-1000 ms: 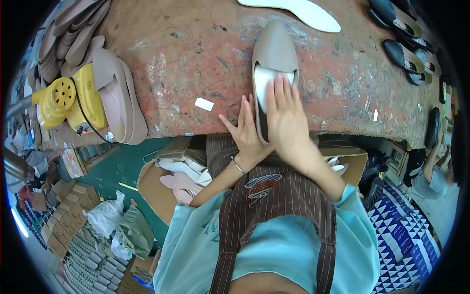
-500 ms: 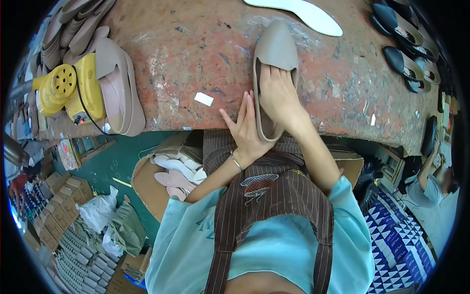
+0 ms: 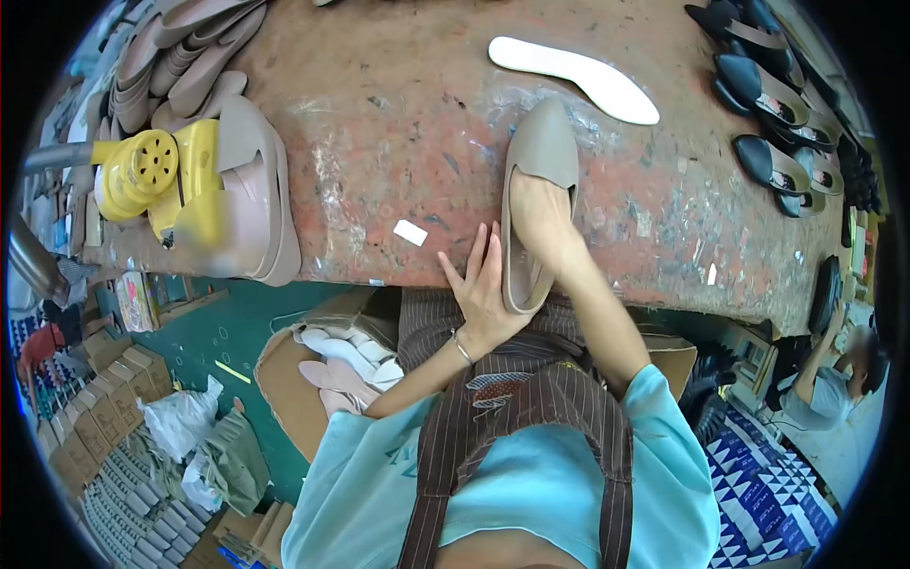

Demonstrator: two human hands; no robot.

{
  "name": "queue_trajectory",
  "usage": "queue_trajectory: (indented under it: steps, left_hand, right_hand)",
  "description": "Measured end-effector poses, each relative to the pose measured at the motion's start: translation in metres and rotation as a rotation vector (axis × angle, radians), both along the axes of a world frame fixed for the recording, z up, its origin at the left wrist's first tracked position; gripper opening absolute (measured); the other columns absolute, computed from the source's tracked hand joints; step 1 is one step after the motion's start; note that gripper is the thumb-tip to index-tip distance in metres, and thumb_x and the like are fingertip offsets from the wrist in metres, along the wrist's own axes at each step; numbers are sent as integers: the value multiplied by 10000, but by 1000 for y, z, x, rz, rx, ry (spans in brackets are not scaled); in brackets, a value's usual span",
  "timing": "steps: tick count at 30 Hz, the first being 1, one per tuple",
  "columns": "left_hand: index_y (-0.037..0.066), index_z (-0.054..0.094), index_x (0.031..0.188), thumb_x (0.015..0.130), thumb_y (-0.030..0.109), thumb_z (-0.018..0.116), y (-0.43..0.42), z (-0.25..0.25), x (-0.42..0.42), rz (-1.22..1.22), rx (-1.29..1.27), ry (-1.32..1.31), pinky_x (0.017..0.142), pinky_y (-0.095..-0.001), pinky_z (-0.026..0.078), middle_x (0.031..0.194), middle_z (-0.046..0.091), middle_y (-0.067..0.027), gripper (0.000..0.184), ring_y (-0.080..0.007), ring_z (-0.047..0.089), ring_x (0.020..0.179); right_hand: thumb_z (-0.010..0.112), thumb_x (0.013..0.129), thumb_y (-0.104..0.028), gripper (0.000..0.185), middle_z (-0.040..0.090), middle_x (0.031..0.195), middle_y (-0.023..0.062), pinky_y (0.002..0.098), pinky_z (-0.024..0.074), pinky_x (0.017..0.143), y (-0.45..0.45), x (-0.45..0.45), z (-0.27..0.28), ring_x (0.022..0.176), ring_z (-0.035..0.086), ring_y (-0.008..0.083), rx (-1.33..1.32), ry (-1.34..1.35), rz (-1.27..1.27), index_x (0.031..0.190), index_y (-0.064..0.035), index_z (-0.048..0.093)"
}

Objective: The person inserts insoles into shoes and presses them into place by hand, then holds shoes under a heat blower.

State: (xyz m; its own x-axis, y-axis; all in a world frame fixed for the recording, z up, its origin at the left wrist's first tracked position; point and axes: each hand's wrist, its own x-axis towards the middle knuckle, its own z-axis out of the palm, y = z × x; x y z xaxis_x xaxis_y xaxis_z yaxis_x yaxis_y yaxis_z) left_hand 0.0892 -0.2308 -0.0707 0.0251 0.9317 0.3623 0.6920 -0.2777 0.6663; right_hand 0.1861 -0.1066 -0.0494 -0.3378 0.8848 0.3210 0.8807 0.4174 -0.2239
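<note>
A taupe pointed flat shoe (image 3: 542,142) lies on the worn worktable, its toe pointing away from me and its heel at the front edge. My right hand (image 3: 543,223) reaches inside, its fingers hidden under the shoe's upper. My left hand (image 3: 487,296) rests against the left side of the heel, fingers stretched and spread, the thumb out of sight. Beyond the toe is a white insole (image 3: 578,78). A small white label (image 3: 410,232) lies to the left of my left hand.
At the left, a yellow heat-gun-like tool (image 3: 156,175) sits beside a taupe shoe (image 3: 270,190) and stacked shoes (image 3: 194,57). Black flats (image 3: 763,90) line the right side. Below the table is a cardboard box (image 3: 289,375) of insoles. A co-worker (image 3: 825,384) is at far right.
My right hand has slid deeper toward the toe, and its fingers, partly visible before, are now hidden. The view has shifted, so the whole table appears lower. My left hand stays at the heel.
</note>
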Motion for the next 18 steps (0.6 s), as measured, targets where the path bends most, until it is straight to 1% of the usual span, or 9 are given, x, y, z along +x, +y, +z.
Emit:
queue_trajectory:
  steps: [3,5,7,8,9,11,14,16,18]
  left_hand:
    - [38,392,1440,624,305,832,3,9,-1,-17,14,22,1138,-645,43,1414,477,-212,965,-376,401,1368]
    - [79,508,1281,606,256,847,2,20,-10,-19,-40,-35,1103,-572,216,1289,557,-171,775,-362,497,1239]
    - [92,506,1095,620,209,870,7,24,-32,50,-277,-383,986,-414,388,1140,581,-127,610,-293,553,1100]
    - [96,447,1056,631,176,870,22,52,-53,102,-375,-687,908,-357,438,1056,544,-90,605,-213,546,1053]
    - [101,400,1039,636,146,864,34,67,-85,106,-233,-503,861,-348,471,1024,501,-58,617,-161,527,1014]
    - [107,401,1015,665,147,860,45,108,-131,206,-293,-810,814,-316,468,981,469,-37,578,-158,520,924]
    - [40,504,892,717,96,813,68,133,-211,377,77,-25,695,-267,481,911,563,-29,360,-118,560,827]
    - [-23,605,792,756,126,785,76,126,-263,417,-159,-89,770,-295,465,840,635,-108,237,-184,577,824]
    - [-34,639,732,800,181,747,69,128,-281,482,-631,406,878,-360,470,873,668,-192,250,-332,619,953]
  right_hand:
    - [530,769,-5,168,627,803,245,509,473,722,14,11,-26,798,616,431,-164,40,116,902,41,622]
    - [529,775,-9,228,652,887,269,503,490,801,14,10,25,888,627,453,-693,-38,-11,958,69,639]
    - [535,796,-21,328,669,1054,269,483,467,962,-10,14,34,1066,624,429,-245,305,184,1086,76,655]
    - [524,814,11,349,657,1099,272,459,471,971,-10,17,72,1107,615,412,-449,445,387,1135,62,651]
    - [514,831,42,377,644,1144,275,436,475,980,-8,25,115,1147,605,396,-669,576,580,1184,48,647]
    - [539,851,28,353,627,1229,239,422,441,1024,-1,55,123,1216,573,365,-617,881,466,1181,7,664]
    - [558,846,11,358,624,1242,229,409,388,1072,44,65,103,1233,553,366,-251,634,-58,1188,-3,662]
    - [580,837,-12,411,572,1302,238,416,371,1084,86,77,50,1265,505,380,-123,418,-84,1247,2,611]
    - [655,834,-101,550,407,1416,303,462,337,1104,117,73,9,1324,388,452,-90,237,-104,1357,-27,501]
